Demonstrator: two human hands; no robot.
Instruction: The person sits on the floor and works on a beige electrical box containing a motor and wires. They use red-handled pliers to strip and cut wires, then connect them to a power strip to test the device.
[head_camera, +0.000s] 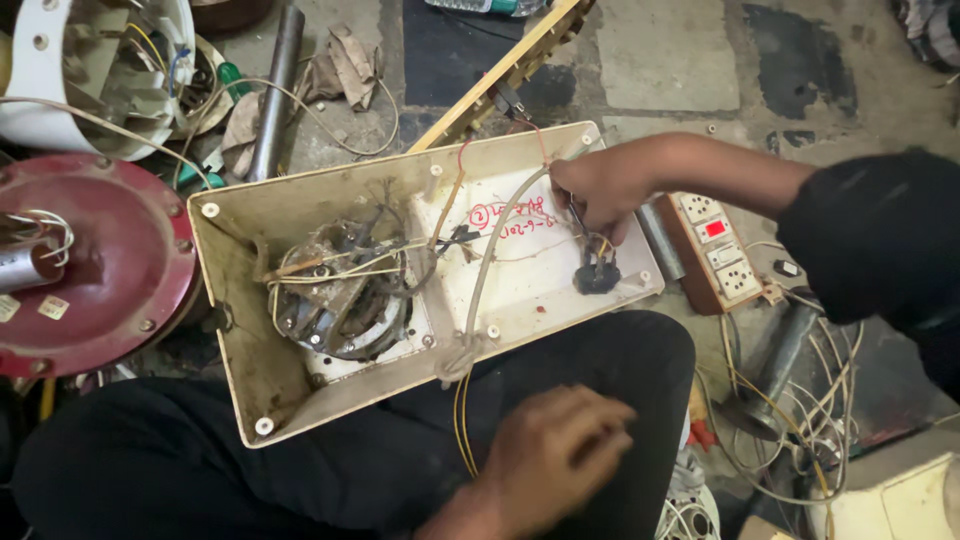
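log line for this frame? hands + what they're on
right hand: fingers at black plug inside open cream casing | left hand: on lap, holds nothing visible | motor: exposed

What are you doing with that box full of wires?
A person sits on the floor with an open cream case across their lap. Inside it are a dusty motor, loose wires and a black plug. One hand reaches in from the right and pinches the wires just above the plug. The other hand rests on the lap, holding nothing. A socket strip lies beside the case.
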